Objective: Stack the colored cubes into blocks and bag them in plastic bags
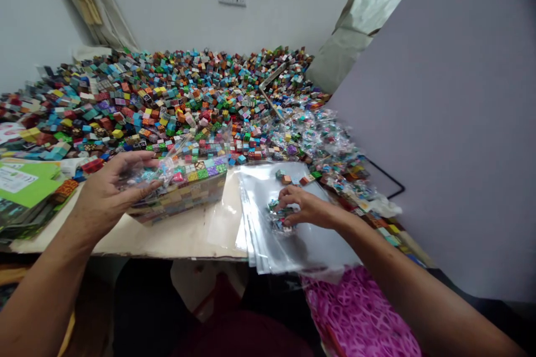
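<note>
My left hand (104, 195) has its thumb and fingers around a small clear packet (144, 174) of tiny coloured pieces. It is at the left end of a clear plastic bag (211, 192) with a block of rows of coloured cubes inside. Whether the packet lies inside that bag's mouth or against it, I cannot tell. My right hand (307, 207) is closed, fingers curled down over another small packet (282, 223) of tiny pieces. That packet rests on a stack of flat clear plastic bags (268, 254). A few loose cubes (307, 179) lie on the stack just beyond.
A large heap of coloured cubes (167, 100) fills the back of the table (184, 242). Filled packets (330, 139) pile up at right beside a grey-purple panel (452, 122). Green printed cards (31, 184) are stacked at left. Below right lies something bright pink and patterned (364, 312).
</note>
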### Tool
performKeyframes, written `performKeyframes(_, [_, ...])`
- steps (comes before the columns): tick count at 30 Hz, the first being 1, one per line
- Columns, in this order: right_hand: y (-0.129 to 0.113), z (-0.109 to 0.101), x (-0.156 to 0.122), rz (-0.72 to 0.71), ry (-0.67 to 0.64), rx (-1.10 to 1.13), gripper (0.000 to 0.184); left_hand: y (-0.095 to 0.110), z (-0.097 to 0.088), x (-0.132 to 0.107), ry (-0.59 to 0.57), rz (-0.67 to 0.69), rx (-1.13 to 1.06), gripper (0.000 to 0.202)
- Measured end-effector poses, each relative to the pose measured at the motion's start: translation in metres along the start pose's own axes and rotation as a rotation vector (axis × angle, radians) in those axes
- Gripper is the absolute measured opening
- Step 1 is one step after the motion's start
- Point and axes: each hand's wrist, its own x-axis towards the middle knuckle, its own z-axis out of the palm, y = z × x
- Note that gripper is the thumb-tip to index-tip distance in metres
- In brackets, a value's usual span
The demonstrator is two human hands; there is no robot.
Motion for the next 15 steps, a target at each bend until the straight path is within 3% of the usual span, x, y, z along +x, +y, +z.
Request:
performKeyframes(7, [-0.007,-0.003,0.004,-0.027,-0.053,-0.037,0.034,-0.003,-0.002,0.002,-0.015,0.034,-0.004,0.049])
performKeyframes(9, [-0.009,0.0,0.002,0.012,-0.016,-0.073,0.038,-0.003,-0.003,0.001,-0.008,0.045,-0.013,0.049])
performKeyframes(12, [-0.001,0.009,0.001,0.063,0.089,-0.096,0.059,-0.003,-0.003,-0.001,-0.032,0.05,-0.056,0.048])
performKeyframes(15, [0.011,0.018,0.003,0.044,0.142,-0.171,0.056,-0.005,-0.002,-0.001,-0.04,0.078,-0.117,0.048])
